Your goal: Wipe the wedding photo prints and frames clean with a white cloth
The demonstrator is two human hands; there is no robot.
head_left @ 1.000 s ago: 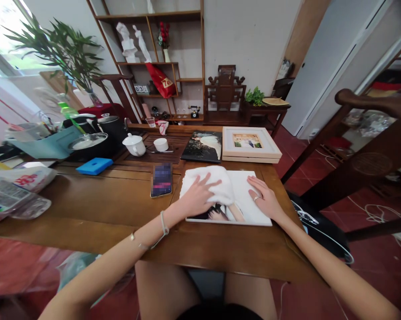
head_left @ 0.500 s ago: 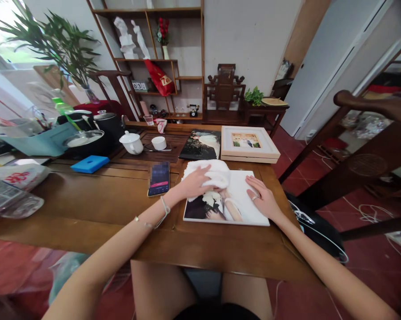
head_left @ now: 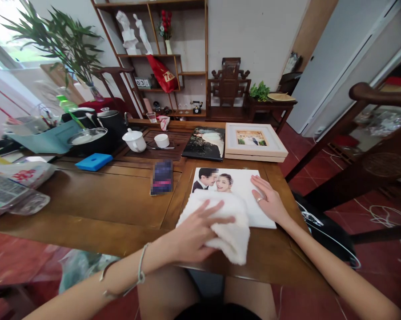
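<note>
My left hand [head_left: 197,233] has hold of a white towel [head_left: 232,235], its fingers splayed over the cloth and the fabric bunched under the palm. The towel covers the lower part of a white photo panel [head_left: 245,182] and reaches over the table near its front edge. A couple in wedding clothes is printed on the panel, their heads showing above the towel. My right hand [head_left: 270,200], with a ring on it, lies flat on the panel's right side with its fingers stretched out.
A phone [head_left: 162,178] lies left of the panel. Behind it are a dark photo panel [head_left: 200,153] and a framed picture [head_left: 277,146]. Farther left stand a white lidded cup [head_left: 134,141], a small white cup [head_left: 162,141] and a blue box [head_left: 94,162]. A wooden chair [head_left: 370,151] stands right.
My left hand has pulled the towel from the panel's top toward me, down over its lower edge, uncovering the printed heads. My right hand stays on the panel's right side.
</note>
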